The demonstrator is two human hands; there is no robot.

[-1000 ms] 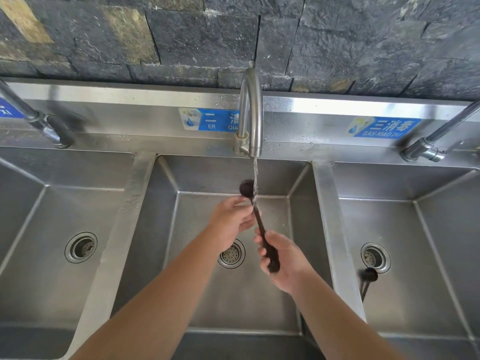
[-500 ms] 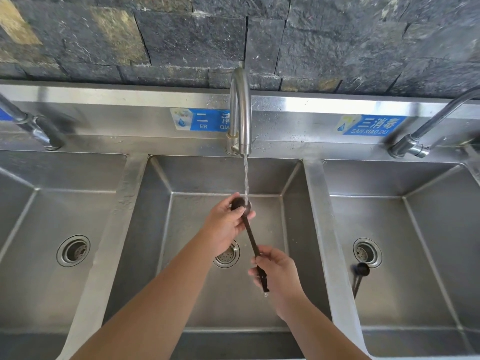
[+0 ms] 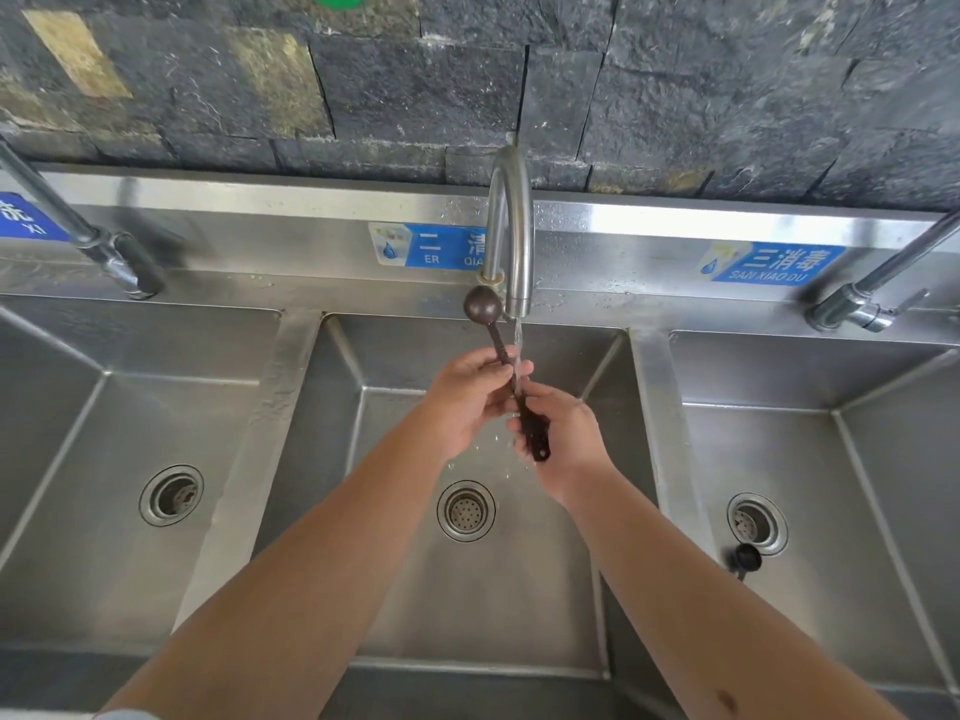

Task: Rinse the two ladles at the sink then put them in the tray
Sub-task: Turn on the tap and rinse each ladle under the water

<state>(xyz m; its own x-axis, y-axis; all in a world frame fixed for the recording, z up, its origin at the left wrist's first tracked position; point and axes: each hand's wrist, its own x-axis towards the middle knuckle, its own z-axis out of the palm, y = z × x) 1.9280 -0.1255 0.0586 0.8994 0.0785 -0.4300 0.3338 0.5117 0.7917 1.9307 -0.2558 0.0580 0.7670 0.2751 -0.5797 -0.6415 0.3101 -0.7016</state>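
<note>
Over the middle sink basin [image 3: 395, 605] I hold a dark brown ladle [image 3: 483, 306] with both hands. Its round bowl sits up next to the middle faucet [image 3: 511, 226], just left of the spout. My left hand [image 3: 467, 397] pinches the upper handle. My right hand [image 3: 563, 439] grips the lower handle, whose end sticks out below the fingers. Water runs from the spout onto the handle between my hands. A second dark ladle [image 3: 745, 558] lies in the right basin beside its drain [image 3: 756, 522]. No tray is in view.
Three steel basins stand side by side, each with a drain. A left faucet [image 3: 104, 252] and a right faucet [image 3: 867, 304] lean over the outer basins. Blue labels are stuck on the steel backsplash [image 3: 311, 236]. Dark stone wall rises behind.
The ladle has moved up and away, so its bowl now sits beside the spout and the water hits the handle. My left hand has slid from the bowl down onto the handle.
</note>
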